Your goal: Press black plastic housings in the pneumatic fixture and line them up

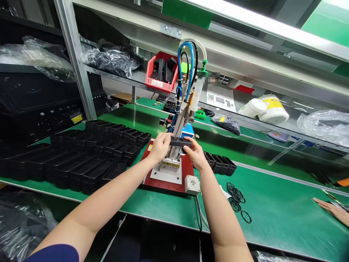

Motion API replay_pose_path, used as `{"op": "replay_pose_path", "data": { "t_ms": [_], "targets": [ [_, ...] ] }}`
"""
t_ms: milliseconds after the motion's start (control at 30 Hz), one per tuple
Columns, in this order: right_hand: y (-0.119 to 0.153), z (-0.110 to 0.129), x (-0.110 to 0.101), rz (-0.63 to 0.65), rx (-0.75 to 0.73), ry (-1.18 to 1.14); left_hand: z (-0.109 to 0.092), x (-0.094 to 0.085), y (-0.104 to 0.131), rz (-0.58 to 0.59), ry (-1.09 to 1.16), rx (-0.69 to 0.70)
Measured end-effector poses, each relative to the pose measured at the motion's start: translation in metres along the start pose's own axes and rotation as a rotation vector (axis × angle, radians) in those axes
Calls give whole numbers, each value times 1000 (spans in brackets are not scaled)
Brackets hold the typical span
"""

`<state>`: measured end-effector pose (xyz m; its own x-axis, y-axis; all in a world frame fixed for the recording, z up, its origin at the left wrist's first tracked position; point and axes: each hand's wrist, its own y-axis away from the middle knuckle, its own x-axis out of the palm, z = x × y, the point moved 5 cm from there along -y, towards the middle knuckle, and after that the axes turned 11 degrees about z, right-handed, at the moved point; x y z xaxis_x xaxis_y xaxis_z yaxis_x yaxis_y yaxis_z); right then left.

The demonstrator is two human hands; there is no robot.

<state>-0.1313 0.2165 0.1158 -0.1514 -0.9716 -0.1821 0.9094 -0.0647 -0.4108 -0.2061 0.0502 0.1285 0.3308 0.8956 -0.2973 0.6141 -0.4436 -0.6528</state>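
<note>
Both hands grip one black plastic housing [178, 142] from its two ends, in front of the column of a small bench press [178, 127]. My left hand [160, 146] is closed on its left end, with the fingertips at the top edge. My right hand [196, 154] pinches the right end between thumb and fingers. The housing lies crosswise above the press's metal base block [170, 165], and whether it touches the fixture is hidden. Below is the press's dark red base plate [163, 185], with a grey button box [192, 185] at its right front corner.
Rows of black housings [89, 160] fill the left of the green bench [272, 203]. More housings [220, 163] stand right of the press, near loose black rubber rings [236, 196]. A red bin [160, 72] sits on the shelf behind. Another person's hand [334, 211] rests at far right.
</note>
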Motion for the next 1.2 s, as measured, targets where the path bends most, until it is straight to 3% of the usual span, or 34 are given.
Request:
{"op": "replay_pose_path", "data": {
  "t_ms": [200,467,733,1033,1200],
  "targets": [
    [5,-9,2,-15,-59,-25,-2,5,13,-96,-49,21],
    [-1,-23,0,30,-57,-159,-11,7,13,-87,-167,18],
    [1,-5,-5,33,14,-92,-14,7,0,-68,-160,1],
    [8,-15,-2,37,-9,-28,0,13,18,-81,-136,2],
    [21,-12,13,-133,-2,43,15,7,6,30,-90,-1]
  ]
}}
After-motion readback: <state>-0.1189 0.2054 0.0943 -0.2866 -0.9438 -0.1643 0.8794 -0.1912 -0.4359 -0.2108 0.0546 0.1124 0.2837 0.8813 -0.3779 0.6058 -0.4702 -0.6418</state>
